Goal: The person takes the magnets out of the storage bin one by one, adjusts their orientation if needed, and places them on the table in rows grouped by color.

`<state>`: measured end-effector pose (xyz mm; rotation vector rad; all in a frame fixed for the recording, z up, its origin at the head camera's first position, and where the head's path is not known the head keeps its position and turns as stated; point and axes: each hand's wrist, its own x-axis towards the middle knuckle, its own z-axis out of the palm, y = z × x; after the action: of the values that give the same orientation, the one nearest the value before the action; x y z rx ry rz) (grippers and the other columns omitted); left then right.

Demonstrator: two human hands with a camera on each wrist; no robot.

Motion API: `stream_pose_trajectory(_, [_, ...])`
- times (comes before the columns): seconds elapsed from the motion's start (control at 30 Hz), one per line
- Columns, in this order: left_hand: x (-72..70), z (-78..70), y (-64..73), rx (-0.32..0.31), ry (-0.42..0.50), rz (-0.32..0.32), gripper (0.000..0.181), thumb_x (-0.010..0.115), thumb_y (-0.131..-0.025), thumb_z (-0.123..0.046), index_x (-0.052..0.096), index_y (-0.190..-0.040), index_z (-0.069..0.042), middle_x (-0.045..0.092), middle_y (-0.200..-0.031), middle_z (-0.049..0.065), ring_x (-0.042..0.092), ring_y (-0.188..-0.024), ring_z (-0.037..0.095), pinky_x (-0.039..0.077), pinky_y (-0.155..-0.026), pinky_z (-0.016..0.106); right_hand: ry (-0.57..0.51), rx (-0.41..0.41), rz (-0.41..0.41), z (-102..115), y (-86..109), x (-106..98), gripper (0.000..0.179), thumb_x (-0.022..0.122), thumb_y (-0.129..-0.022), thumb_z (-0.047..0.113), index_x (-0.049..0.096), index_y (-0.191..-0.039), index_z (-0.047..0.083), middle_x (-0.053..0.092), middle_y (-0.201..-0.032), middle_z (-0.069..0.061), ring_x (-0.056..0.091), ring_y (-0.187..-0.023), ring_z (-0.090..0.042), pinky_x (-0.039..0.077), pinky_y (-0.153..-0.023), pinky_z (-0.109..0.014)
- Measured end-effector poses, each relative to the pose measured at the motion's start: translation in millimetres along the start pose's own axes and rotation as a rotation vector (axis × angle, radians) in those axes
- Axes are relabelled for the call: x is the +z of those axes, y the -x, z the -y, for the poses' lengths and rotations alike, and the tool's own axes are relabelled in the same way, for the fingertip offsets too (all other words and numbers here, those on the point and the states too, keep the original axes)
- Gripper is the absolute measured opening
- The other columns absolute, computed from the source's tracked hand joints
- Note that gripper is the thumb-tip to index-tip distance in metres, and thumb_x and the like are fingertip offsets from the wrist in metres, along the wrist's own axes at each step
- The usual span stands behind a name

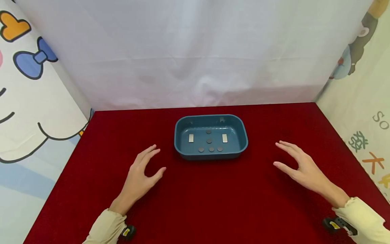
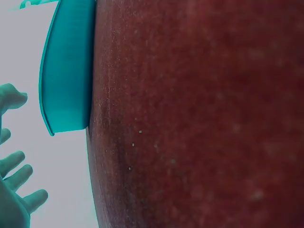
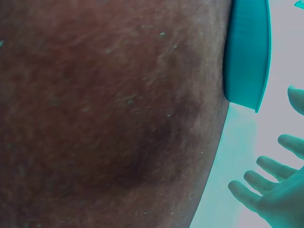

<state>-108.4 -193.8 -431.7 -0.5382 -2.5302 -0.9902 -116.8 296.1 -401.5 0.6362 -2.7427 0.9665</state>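
Sitting on the red table, towards its back: the tray, probably light, stiff and slick, best gripped at both short ends. Left hand and right hand hover either side, spread wide, holding nothing. Inside, two bars, likely hard, pinchable by their edges; five smaller discs look slippery, trickier.

Left grip, right grip, well apart, fingers extended

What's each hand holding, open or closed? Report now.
Left hand: open, holding nothing.
Right hand: open, holding nothing.
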Motion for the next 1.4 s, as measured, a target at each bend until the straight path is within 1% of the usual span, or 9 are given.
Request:
stream_pose_trajectory(0.13, [0.8,1.2,-3.1,0.040,0.028,-0.019,0.054,0.076,-0.079,-0.016,0.055,-0.129,-0.014,0.047,-0.138,0.005,0.041,-0.127,0.019,0.037,-0.103,0.036,0.004,-0.040,-0.035,4.1,-4.5,1.3,0.058,0.076,-0.080,0.013,0.053,-0.133,0.011,0.050,-0.133,-0.010,0.046,-0.118,-0.017,0.033,-0.091,-0.011])
stream_pose_trajectory(0.2, [1.2,1.0,-5.1,0.060,0.041,-0.029,0.051,0.076,-0.078,-0.015,0.057,-0.126,-0.013,0.048,-0.136,0.006,0.041,-0.126,0.019,0.036,-0.104,0.032,-0.001,-0.058,-0.042,5.8,-6.8,2.1,0.057,0.078,-0.078,0.011,0.055,-0.130,0.011,0.053,-0.130,-0.008,0.047,-0.114,-0.012,0.036,-0.087,-0.009])
stream_pose_trajectory(0.37, [3.7,0.2,-11.3,0.117,0.078,-0.046,0.046,0.076,-0.078,-0.012,0.060,-0.121,-0.012,0.051,-0.133,0.006,0.043,-0.124,0.020,0.035,-0.103,0.026,-0.026,-0.096,-0.049,9.3,-13.8,2.2,0.054,0.079,-0.075,0.006,0.058,-0.125,0.010,0.056,-0.124,-0.007,0.049,-0.111,-0.006,0.041,-0.084,-0.009])
stream_pose_trajectory(0.53, [8.6,1.0,-17.4,0.184,0.111,-0.090,0.043,0.076,-0.076,-0.010,0.063,-0.116,-0.010,0.054,-0.128,0.008,0.047,-0.119,0.022,0.036,-0.101,0.025,-0.060,-0.093,-0.051,14.7,-23.7,1.7,0.054,0.079,-0.074,0.003,0.059,-0.123,0.012,0.058,-0.119,-0.004,0.048,-0.106,0.002,0.045,-0.081,-0.011])
stream_pose_trajectory(0.6, [9.6,1.0,-19.4,0.191,0.120,-0.098,0.041,0.076,-0.076,-0.009,0.063,-0.115,-0.010,0.055,-0.126,0.008,0.048,-0.118,0.022,0.037,-0.100,0.025,-0.068,-0.089,-0.044,17.8,-28.9,2.1,0.053,0.079,-0.074,0.003,0.059,-0.123,0.013,0.058,-0.119,-0.002,0.049,-0.105,0.003,0.046,-0.080,-0.013])
stream_pose_trajectory(0.8, [11.7,0.7,-24.5,0.167,0.113,-0.056,0.038,0.076,-0.077,-0.010,0.063,-0.113,-0.010,0.057,-0.124,0.007,0.049,-0.116,0.019,0.039,-0.099,0.026,-0.075,-0.105,-0.023,24.5,-44.4,5.0,0.050,0.079,-0.075,0.004,0.060,-0.120,0.013,0.058,-0.117,0.002,0.051,-0.102,0.000,0.049,-0.080,-0.018])
stream_pose_trajectory(1.13, [18.9,-0.7,-38.0,0.209,0.038,-0.020,0.034,0.075,-0.078,-0.011,0.065,-0.111,-0.008,0.057,-0.122,0.007,0.052,-0.112,0.020,0.047,-0.093,0.035,-0.105,-0.088,0.019,40.5,-67.8,8.3,0.038,0.075,-0.081,0.013,0.062,-0.116,0.013,0.060,-0.114,0.002,0.054,-0.100,-0.006,0.052,-0.079,-0.026])
stream_pose_trajectory(1.27, [21.6,0.2,-42.0,0.227,0.036,0.001,0.031,0.074,-0.079,-0.014,0.065,-0.109,-0.009,0.057,-0.120,0.004,0.051,-0.111,0.017,0.047,-0.093,0.033,-0.109,-0.103,0.029,45.6,-77.3,10.4,0.037,0.075,-0.081,0.012,0.062,-0.115,0.012,0.061,-0.112,0.001,0.056,-0.099,-0.010,0.053,-0.078,-0.031])
stream_pose_trajectory(1.4, [25.0,0.2,-49.0,0.274,0.041,0.010,0.029,0.074,-0.080,-0.015,0.066,-0.107,-0.009,0.058,-0.117,0.004,0.052,-0.109,0.016,0.047,-0.092,0.030,-0.131,-0.115,0.047,51.0,-86.1,11.7,0.039,0.075,-0.082,0.013,0.061,-0.118,0.010,0.062,-0.115,-0.005,0.058,-0.100,-0.015,0.053,-0.079,-0.037])
